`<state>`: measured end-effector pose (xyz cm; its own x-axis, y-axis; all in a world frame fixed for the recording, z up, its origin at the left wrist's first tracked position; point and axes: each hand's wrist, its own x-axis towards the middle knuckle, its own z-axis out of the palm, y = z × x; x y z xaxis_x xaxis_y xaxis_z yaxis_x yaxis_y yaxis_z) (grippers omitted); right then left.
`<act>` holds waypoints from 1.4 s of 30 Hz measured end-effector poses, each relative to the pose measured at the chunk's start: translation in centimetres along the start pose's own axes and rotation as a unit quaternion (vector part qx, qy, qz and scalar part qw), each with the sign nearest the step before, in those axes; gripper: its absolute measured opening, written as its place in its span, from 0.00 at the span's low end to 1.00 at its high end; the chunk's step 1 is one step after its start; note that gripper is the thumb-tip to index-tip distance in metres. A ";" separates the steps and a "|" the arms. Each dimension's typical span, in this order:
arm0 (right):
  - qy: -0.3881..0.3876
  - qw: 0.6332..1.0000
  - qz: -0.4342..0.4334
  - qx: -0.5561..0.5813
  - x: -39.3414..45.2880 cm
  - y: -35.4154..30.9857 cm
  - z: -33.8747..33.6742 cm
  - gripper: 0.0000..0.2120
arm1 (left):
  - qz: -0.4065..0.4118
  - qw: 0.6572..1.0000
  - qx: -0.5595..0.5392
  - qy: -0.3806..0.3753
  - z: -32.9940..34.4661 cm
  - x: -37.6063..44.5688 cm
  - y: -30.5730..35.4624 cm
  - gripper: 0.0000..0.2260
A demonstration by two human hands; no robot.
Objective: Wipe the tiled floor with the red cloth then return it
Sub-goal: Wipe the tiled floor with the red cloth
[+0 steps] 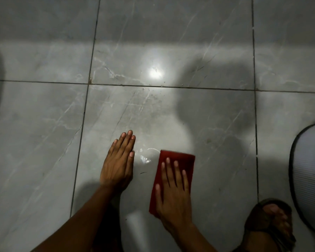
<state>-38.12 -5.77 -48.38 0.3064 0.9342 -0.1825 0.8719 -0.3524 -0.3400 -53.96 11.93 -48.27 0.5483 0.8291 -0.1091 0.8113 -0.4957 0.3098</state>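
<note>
The red cloth (182, 160), folded into a flat rectangle, lies on the grey marble-look tiled floor (153, 115). My right hand (175, 193) presses flat on top of it, fingers spread, covering its lower half. My left hand (119, 164) rests palm down on the bare tile just left of the cloth, fingers together, holding nothing. A small wet patch (145, 159) glistens on the tile between the two hands.
A foot in a brown sandal (273, 224) stands at the lower right. A white ribbed round object with a dark rim (309, 179) sits at the right edge. Dark grout lines cross the floor, and a lamp glare (155, 73) shines ahead.
</note>
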 end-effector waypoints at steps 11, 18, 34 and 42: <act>-0.060 0.988 -0.145 -0.009 -3.9 -4.8 2.1 0.35 | -0.017 0.999 -0.031 -0.002 -0.2 0.0 -0.2 0.27; 0.015 1.000 -0.006 -0.002 -1.4 2.3 -0.5 0.37 | -0.008 1.000 -0.017 0.009 0.2 -0.1 -0.4 0.27; -0.014 0.994 -0.100 0.034 6.4 0.5 -1.5 0.37 | 0.009 1.000 0.019 0.004 0.3 -0.1 -0.5 0.28; 0.030 0.994 0.101 0.005 0.1 10.8 -4.1 0.35 | -0.008 1.000 0.026 0.001 0.0 0.0 0.1 0.29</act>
<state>-27.10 -9.28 -48.31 0.4975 0.8457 -0.1933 0.7865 -0.5337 -0.3108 -53.94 11.88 -48.21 0.5343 0.8379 -0.1114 0.8298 -0.4948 0.2581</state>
